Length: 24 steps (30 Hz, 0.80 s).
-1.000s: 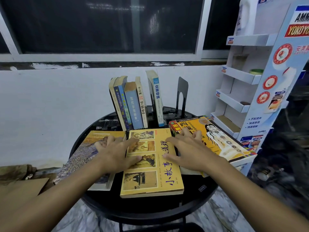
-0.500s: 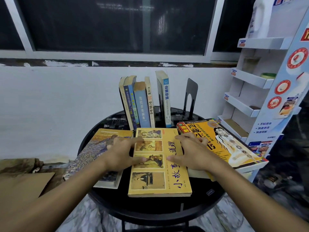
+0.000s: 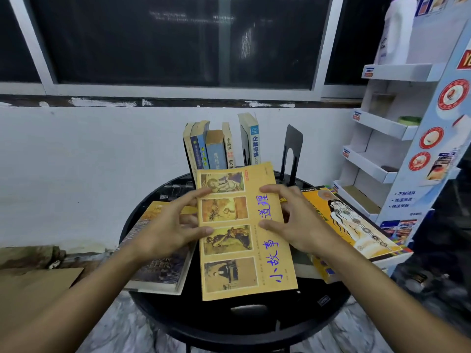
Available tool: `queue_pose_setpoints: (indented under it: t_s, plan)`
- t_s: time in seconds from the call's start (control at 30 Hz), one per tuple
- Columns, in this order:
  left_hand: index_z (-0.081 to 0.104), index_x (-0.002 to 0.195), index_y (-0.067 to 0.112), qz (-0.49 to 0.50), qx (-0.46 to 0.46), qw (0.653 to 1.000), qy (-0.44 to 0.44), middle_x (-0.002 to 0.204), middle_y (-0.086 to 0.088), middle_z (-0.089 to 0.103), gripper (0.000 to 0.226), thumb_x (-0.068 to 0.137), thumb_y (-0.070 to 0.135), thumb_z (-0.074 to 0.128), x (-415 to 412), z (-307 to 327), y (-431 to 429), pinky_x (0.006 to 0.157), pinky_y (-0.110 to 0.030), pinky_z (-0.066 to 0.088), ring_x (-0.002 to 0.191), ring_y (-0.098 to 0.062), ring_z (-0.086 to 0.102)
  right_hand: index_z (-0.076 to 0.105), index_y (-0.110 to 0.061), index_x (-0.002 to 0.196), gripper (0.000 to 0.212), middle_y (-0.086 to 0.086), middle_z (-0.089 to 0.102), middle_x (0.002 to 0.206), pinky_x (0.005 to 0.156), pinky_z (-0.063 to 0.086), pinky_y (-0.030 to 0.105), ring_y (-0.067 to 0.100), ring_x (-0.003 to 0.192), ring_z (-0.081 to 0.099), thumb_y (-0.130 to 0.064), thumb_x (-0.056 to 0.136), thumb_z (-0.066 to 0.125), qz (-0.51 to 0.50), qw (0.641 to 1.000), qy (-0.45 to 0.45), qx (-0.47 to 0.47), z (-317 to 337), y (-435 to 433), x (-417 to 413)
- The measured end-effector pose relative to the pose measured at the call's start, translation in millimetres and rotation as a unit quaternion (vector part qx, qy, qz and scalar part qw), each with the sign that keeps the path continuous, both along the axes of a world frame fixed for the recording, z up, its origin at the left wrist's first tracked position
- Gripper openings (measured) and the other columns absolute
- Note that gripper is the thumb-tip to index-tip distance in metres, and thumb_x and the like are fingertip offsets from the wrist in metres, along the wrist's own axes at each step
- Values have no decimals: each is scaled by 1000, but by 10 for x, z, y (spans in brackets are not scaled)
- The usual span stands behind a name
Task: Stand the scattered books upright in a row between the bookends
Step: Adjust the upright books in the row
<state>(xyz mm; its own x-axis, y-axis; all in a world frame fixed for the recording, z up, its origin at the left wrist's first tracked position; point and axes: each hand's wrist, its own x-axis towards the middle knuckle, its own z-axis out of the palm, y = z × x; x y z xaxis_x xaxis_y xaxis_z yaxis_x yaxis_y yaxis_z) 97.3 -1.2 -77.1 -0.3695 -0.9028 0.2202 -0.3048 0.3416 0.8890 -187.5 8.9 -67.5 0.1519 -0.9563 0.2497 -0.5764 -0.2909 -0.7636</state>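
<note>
My left forearm (image 3: 84, 296) and right forearm (image 3: 382, 289) reach in bare from the bottom corners, angling toward each other. My left grip (image 3: 168, 230) pinches the left edge of the yellow book (image 3: 267, 266) — thumb on the cover, forefinger stretched along the edge higher up, the other fingers tucked beneath. My right grip (image 3: 298, 225) takes the right edge — thumb and forefinger on the cover, the rest curled behind. Both wrists look fairly straight, palms turned inward.

Dim, cool indoor light; dark window (image 3: 178, 39) shows faint reflections; wide-angle bending at frame edges; slight overall softness.
</note>
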Motion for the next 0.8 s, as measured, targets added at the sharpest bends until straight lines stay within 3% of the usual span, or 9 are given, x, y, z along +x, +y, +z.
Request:
queue_pose_setpoints:
  t_s: [0.23, 0.47, 0.57, 0.67, 0.73, 0.8]
  plan:
    - [49, 144, 41, -13, -78, 996, 49, 133, -1, 60, 75, 85, 1, 74, -5, 309, -87, 85, -37, 62, 100, -26, 73, 56, -48, 120, 59, -15, 48, 125, 81, 62, 37, 8, 106, 67, -13, 82, 84, 27, 994, -35, -104, 307, -85, -18]
    - [52, 140, 35, 2, -145, 984, 103, 133, 22, 60, 71, 86, -6, 70, -69, 414, -131, 86, -39, 62, 103, -25, 73, 53, -43, 125, 56, -14, 46, 125, 80, 61, 34, 8, 113, 61, -15, 86, 81, 48, 977, -2, -205, 524, -284, -14]
    - [50, 140, 44, 14, -171, 982, 79, 140, 6, 58, 73, 88, -3, 71, -68, 362, -136, 86, -40, 61, 108, -22, 71, 54, -33, 126, 52, -8, 43, 128, 86, 56, 21, -5, 115, 53, -12, 85, 80, 39, 969, 16, -243, 495, -368, 34]
    - [48, 142, 43, 29, -211, 977, 21, 137, 9, 55, 73, 89, 1, 72, -79, 275, -114, 85, -37, 61, 111, -14, 69, 51, -35, 122, 54, -3, 38, 129, 80, 51, 9, -18, 109, 49, -11, 84, 81, 35, 970, 29, -239, 393, -427, 70]
    - [48, 142, 44, 38, -216, 976, 13, 135, 14, 56, 71, 89, 4, 72, -80, 235, -107, 86, -36, 61, 111, -11, 69, 49, -38, 123, 56, -4, 35, 133, 77, 53, 10, -21, 109, 47, -14, 85, 82, 24, 968, 33, -249, 314, -454, 73]
    - [49, 139, 48, 39, -196, 979, 27, 132, 11, 62, 68, 89, 8, 72, -78, 207, -108, 87, -37, 61, 107, -14, 71, 49, -39, 126, 57, -8, 28, 140, 86, 54, 15, -17, 109, 47, -19, 84, 83, 5, 964, 49, -260, 271, -477, 73]
